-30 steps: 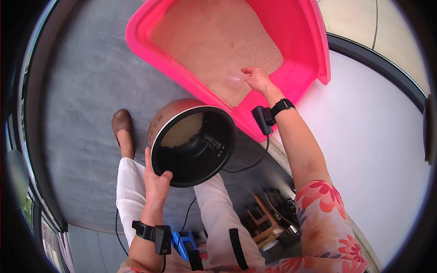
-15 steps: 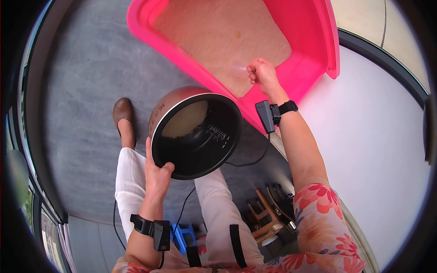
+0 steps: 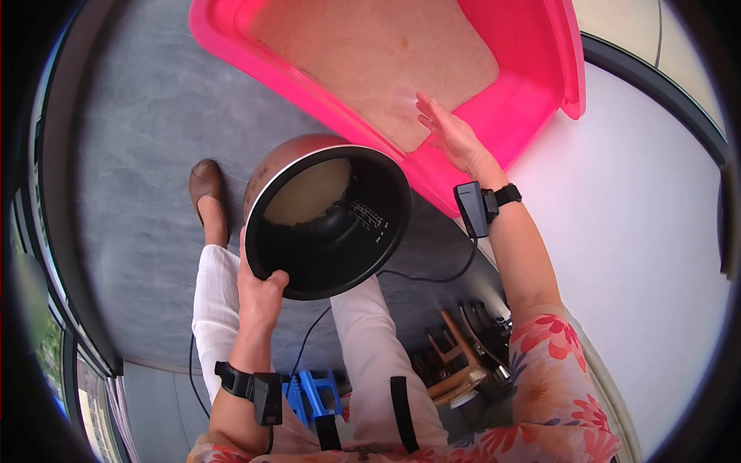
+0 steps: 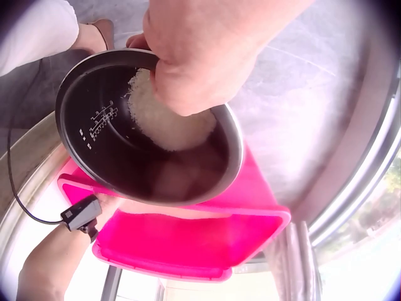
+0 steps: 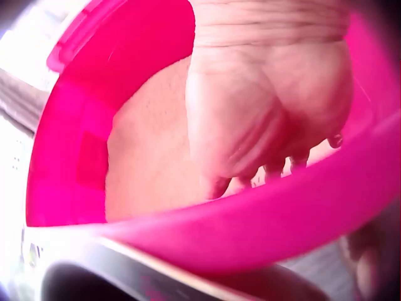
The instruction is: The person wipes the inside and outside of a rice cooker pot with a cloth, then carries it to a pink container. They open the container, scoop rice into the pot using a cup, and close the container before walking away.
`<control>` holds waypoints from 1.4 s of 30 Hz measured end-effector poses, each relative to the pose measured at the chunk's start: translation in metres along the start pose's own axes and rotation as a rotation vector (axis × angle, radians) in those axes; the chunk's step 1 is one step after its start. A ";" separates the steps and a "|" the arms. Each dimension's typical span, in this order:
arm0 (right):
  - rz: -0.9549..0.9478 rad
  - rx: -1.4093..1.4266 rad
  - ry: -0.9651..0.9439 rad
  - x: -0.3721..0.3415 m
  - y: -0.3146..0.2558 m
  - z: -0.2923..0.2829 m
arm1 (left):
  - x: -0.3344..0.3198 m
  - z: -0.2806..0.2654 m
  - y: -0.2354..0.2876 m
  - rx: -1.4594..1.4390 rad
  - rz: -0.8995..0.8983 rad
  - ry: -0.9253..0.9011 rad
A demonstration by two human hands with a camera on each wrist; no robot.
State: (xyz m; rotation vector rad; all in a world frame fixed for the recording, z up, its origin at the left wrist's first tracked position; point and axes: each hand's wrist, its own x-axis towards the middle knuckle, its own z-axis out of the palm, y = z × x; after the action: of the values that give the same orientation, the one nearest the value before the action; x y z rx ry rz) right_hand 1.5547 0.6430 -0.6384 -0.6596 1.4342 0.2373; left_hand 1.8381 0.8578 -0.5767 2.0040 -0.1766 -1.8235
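Note:
By its near-left rim, the left hand point(image 3: 260, 297) grips a dark-lined pot point(image 3: 328, 255), thumb over the edge. The pot is tilted, and white grains point(image 3: 309, 193) lie against one side of its inside. In the left wrist view the left hand point(image 4: 200, 56) covers part of the rim of the pot point(image 4: 144, 169). Over the pink bin point(image 3: 525, 100), the right hand point(image 3: 455, 140) has extended fingers. A faint clear cup point(image 3: 403, 102) is beside its fingertips on the pale grains point(image 3: 370, 54). The right wrist view shows the right hand point(image 5: 269, 113) palm-on, without the cup.
The pot stands close to the near wall of the bin. A white surface point(image 3: 625, 231) lies to the right. Below are a blue plastic object point(image 3: 312, 393), brown and black items point(image 3: 455, 363), a cable point(image 3: 432, 279) and the person's legs. A shoe point(image 3: 206, 181) rests on the grey floor.
The right hand's fingers, bent at the clear cup before, are now extended, with the cup by their tips. The pot, in the left hand, has moved slightly up the head view.

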 end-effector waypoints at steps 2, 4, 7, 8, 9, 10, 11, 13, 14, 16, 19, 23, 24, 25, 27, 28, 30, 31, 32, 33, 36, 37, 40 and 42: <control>-0.062 -0.098 0.106 0.006 0.018 -0.010 | 0.000 0.002 0.003 -0.041 -0.010 -0.019; -0.042 0.036 0.085 0.000 0.018 -0.016 | 0.001 0.002 0.009 -0.067 -0.026 -0.022; -0.063 0.346 0.192 -0.005 0.020 -0.016 | -0.003 0.000 0.008 -0.008 -0.026 0.004; -0.069 0.341 0.194 -0.002 0.025 -0.018 | -0.002 0.001 0.004 -0.024 0.016 0.024; -0.045 0.476 0.063 -0.001 0.033 -0.019 | -0.001 0.004 0.001 -0.037 0.056 0.037; -0.015 0.612 -0.075 -0.003 0.036 -0.014 | -0.001 0.005 0.004 -0.037 0.053 0.033; -0.044 0.695 -0.011 -0.005 0.035 -0.009 | -0.003 0.006 0.009 -0.032 0.027 0.038; -0.060 0.663 0.038 -0.004 0.039 -0.007 | -0.006 0.004 0.009 -0.026 0.004 0.051; -0.087 0.624 0.093 -0.002 0.037 -0.008 | -0.005 0.004 0.007 -0.024 0.016 0.063; -0.085 0.576 0.126 0.001 0.036 -0.010 | -0.005 0.006 0.006 -0.020 0.022 0.064; -0.058 0.501 0.165 0.002 0.034 -0.013 | -0.006 0.007 0.008 -0.084 0.018 0.031; -0.124 0.481 0.227 0.005 0.029 -0.010 | -0.006 0.008 0.010 -0.091 0.033 0.050; -0.123 0.482 0.228 0.003 0.028 -0.010 | -0.007 0.008 0.010 -0.099 0.034 0.056; -0.178 0.500 0.167 -0.004 0.020 -0.009 | -0.007 0.009 0.010 -0.099 0.032 0.056; -0.232 0.517 0.106 -0.006 0.017 -0.008 | -0.007 0.009 0.010 -0.113 0.025 0.051; -0.207 0.518 0.093 -0.004 0.019 -0.009 | -0.007 0.009 0.010 -0.113 0.024 0.051; -0.183 0.519 0.078 -0.001 0.024 -0.011 | -0.007 0.010 0.011 -0.120 0.021 0.076; -0.210 0.535 0.070 0.000 0.025 -0.010 | -0.007 0.009 0.011 -0.119 0.020 0.078; -0.236 0.552 0.064 0.000 0.026 -0.010 | -0.007 0.007 0.012 -0.103 -0.013 0.036; -0.235 0.553 0.064 0.000 0.028 -0.010 | -0.006 0.006 0.011 -0.087 -0.046 -0.006; -0.216 0.608 0.063 -0.003 0.022 -0.006 | -0.007 0.009 0.011 -0.104 0.029 0.054; -0.188 0.555 0.124 -0.005 0.019 -0.004 | -0.007 0.009 0.010 -0.102 0.029 0.055; -0.140 0.486 0.167 -0.008 0.012 -0.006 | -0.006 0.009 0.007 -0.073 0.032 0.071; -0.123 0.470 0.148 -0.013 0.007 -0.011 | -0.006 0.008 0.006 -0.078 0.051 0.083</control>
State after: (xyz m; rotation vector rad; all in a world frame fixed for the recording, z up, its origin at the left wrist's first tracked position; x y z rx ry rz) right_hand 1.5397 0.6453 -0.6276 -0.3801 1.5143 -0.2462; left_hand 1.8301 0.8529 -0.5692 1.9981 -0.1287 -1.6864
